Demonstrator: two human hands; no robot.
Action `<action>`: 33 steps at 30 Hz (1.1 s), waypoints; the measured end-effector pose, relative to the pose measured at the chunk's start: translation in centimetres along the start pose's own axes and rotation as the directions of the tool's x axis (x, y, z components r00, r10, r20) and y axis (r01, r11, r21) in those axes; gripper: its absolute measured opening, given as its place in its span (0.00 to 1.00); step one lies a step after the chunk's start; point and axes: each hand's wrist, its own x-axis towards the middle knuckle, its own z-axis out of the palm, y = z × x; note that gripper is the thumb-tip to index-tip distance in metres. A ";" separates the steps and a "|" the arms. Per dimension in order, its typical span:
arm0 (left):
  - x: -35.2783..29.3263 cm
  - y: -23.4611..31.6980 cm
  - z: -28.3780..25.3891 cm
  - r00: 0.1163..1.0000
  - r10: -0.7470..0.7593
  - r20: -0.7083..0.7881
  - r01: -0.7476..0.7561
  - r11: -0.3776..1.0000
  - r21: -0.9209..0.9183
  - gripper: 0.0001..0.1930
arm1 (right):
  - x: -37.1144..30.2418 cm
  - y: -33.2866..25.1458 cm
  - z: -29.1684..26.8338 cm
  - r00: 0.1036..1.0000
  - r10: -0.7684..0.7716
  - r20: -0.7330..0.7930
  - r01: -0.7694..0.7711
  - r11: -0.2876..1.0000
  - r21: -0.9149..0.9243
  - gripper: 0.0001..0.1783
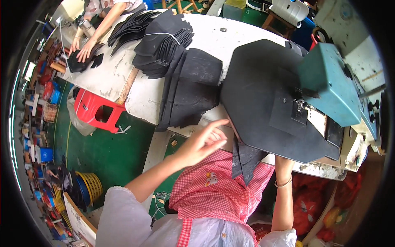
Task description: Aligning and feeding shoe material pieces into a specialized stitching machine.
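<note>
A large black angular panel [259, 74] lies flat under the head of a teal sewing machine [335, 84]. A smaller black rectangular piece [282, 113] sits on it by the presser foot. My left hand [207, 142] is beside the panel's left edge, fingers stretched and apart, with nothing in it. My right hand [284, 162] reaches beneath the panel's near edge, so its fingers are hidden. Dark folded flaps [245, 160] hang below that edge, between my hands, over my red checked apron [214, 185]. Left of the panel is a pile of black folded pieces [197, 74].
Farther back on the white table [210, 31] are a tied black stack [160, 45] and fanned black sheets [131, 29]. Another person's hands [84, 47] work on black pieces at the far left. A red stool [98, 111] and yellow basket [89, 184] stand on the green floor.
</note>
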 end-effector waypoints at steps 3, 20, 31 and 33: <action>0.3 0.1 2.0 1.000 -0.019 -0.024 0.015 0.985 -0.172 0.30 | 0.4 -0.9 -1.1 0.994 0.064 -0.086 -0.051 0.988 0.145 0.12; 0.5 9.9 -2.3 0.230 0.941 -0.247 -0.471 0.330 0.818 0.19 | 4.9 -9.2 -15.7 0.926 -0.372 -0.061 0.351 0.793 0.499 0.25; 7.8 14.3 1.1 0.840 0.388 0.380 -0.535 0.471 0.701 0.34 | 7.5 -8.3 -15.1 0.992 -0.127 0.017 0.114 0.932 0.344 0.20; 8.2 14.2 1.0 0.827 0.383 0.411 -0.554 0.435 0.710 0.33 | 7.6 -8.6 -15.2 0.996 -0.076 0.055 0.052 0.933 0.355 0.18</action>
